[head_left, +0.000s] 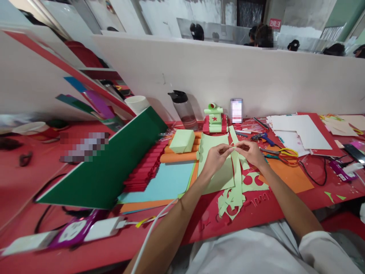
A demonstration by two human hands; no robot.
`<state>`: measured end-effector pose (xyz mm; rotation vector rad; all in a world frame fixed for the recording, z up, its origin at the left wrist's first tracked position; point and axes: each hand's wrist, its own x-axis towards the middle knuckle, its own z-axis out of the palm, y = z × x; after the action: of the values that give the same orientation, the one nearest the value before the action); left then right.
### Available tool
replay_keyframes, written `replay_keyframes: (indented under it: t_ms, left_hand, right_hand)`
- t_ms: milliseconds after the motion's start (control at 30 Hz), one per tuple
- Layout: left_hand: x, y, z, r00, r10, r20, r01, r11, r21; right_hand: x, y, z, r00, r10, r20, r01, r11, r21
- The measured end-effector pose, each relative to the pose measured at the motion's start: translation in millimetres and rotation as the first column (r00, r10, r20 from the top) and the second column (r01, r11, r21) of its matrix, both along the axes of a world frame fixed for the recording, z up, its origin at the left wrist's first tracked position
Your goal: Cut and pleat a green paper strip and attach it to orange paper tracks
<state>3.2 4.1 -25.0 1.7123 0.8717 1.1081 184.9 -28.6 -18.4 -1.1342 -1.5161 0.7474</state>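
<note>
My left hand [217,156] and my right hand [251,152] meet over the desk, fingertips pinched together around a small piece of light green paper [234,147]. Fingers cover most of that piece, so its shape is unclear. Below them lie a light green sheet [218,177] and a long green paper strip [237,177]. Cut green scraps [231,201] are heaped nearer my body, beside a green sheet with round holes [255,182]. Beyond my hands stands a paper model [215,118] in green and red with a red star.
Left of my arms are orange paper rolls [179,156], a green paper block [182,140], red folded strips [146,167] and a leaning green board [108,167]. Scissors [281,154], a blue glue gun [265,139] and a phone [236,110] lie or stand beyond. A white cable [151,232] crosses near my left arm.
</note>
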Motion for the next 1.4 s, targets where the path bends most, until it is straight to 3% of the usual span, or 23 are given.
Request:
replay_keyframes:
  t_ms: [700, 1267, 1400]
  left_hand:
    - [-2, 0, 4.5, 0.996, -0.045, 0.076, 0.056, 0.988, -0.144]
    - [-3, 5, -4.0, 0.999, -0.038, -0.007, 0.037, 0.999, -0.031]
    - [-3, 3, -5.5, 0.996, 0.001, -0.094, 0.005, 0.998, 0.060]
  right_hand:
    - [-2, -4, 5, 1.000, 0.004, -0.012, -0.004, 1.000, 0.016]
    - [-2, -3, 3, 0.999, 0.017, 0.027, -0.017, 1.000, -0.010]
    - [-4, -4, 4, 0.997, 0.001, 0.078, -0.001, 1.000, 0.003]
